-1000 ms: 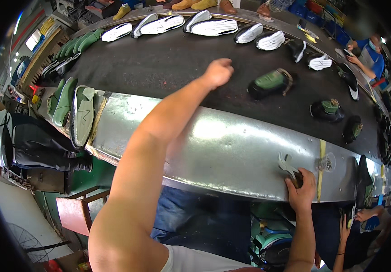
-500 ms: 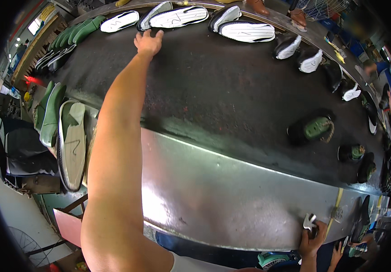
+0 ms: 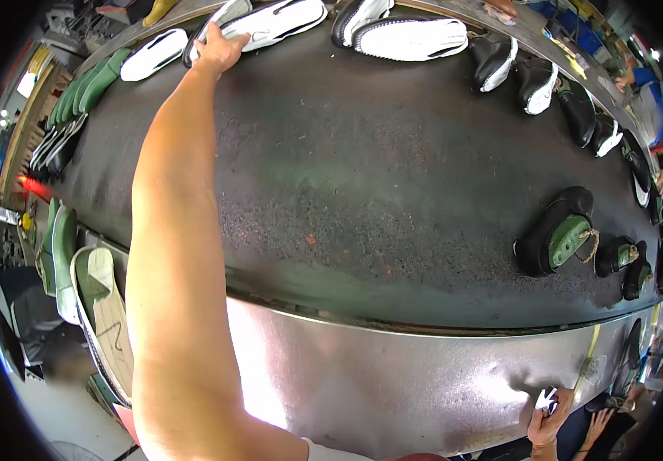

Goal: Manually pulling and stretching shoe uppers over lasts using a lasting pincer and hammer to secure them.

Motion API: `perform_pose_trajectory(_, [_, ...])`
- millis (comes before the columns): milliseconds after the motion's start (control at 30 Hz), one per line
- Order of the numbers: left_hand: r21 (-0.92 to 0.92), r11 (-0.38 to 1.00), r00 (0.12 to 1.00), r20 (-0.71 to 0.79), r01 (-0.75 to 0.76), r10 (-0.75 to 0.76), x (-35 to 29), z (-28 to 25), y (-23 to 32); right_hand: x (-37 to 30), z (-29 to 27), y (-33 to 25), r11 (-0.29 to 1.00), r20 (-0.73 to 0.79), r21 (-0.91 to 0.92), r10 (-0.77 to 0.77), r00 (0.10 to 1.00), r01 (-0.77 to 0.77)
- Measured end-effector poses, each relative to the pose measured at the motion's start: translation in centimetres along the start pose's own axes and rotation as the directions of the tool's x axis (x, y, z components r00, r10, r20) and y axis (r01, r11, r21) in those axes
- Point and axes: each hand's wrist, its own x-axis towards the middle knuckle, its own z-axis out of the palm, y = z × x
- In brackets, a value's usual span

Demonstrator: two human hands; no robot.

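My left hand (image 3: 222,52) reaches to the far left, its fingers and thumb apart. It touches a pair of shoes with white, black-edged soles. One shoe (image 3: 197,51) is tilted on its side by my fingertips, and the other shoe (image 3: 285,21) lies sole up by my thumb. Both are partly out of frame or covered by the hand. Low on the right, my right hand (image 3: 550,422) is closed around a silver-headed hand tool (image 3: 546,401). The tool hangs over the metal ledge (image 3: 393,376), and its exact kind is too small to tell.
A dark belt-like surface (image 3: 347,169) spans the middle. White-soled shoes (image 3: 412,40) line its far edge; black shoes on green lasts (image 3: 569,238) stand at right. Green lasts (image 3: 89,84) cluster at left. A co-worker's hand (image 3: 598,426) is beside my right hand.
My left hand has gone from just in front of the white-soled pair to touching it. The whole view has shifted. My right hand still holds the tool.
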Motion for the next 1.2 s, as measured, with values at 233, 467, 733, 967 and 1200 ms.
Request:
perform_pose_trajectory(233, [0.308,0.944,0.970,0.169,0.117,-0.176,-3.3,-1.7,3.3,0.4,-0.4,-1.5,0.999,0.025,-0.049,0.011,1.000,-0.010])
perform_pose_trajectory(467, [0.113,0.993,0.955,0.288,0.044,-0.075,0.2,-1.9,-4.7,0.9,-0.2,-1.5,0.997,0.017,-0.044,-0.065,0.998,0.066])
perform_pose_trajectory(733, [0.082,0.996,0.990,0.138,0.021,-0.032,-5.3,-1.9,-0.5,0.8,0.4,-2.6,1.000,-0.029,0.008,0.015,0.999,-0.015])
perform_pose_trajectory(967, [0.153,0.982,0.962,0.264,-0.113,0.070,-18.6,-10.9,-1.5,1.2,-0.1,-3.7,0.990,-0.141,-0.009,-0.143,0.980,0.143])
perform_pose_trajectory(1200, [-0.003,1.000,0.829,0.558,-0.030,0.027,-36.4,-30.3,0.8,0.4,0.3,-3.0,0.989,-0.197,0.047,-0.131,0.972,0.143])
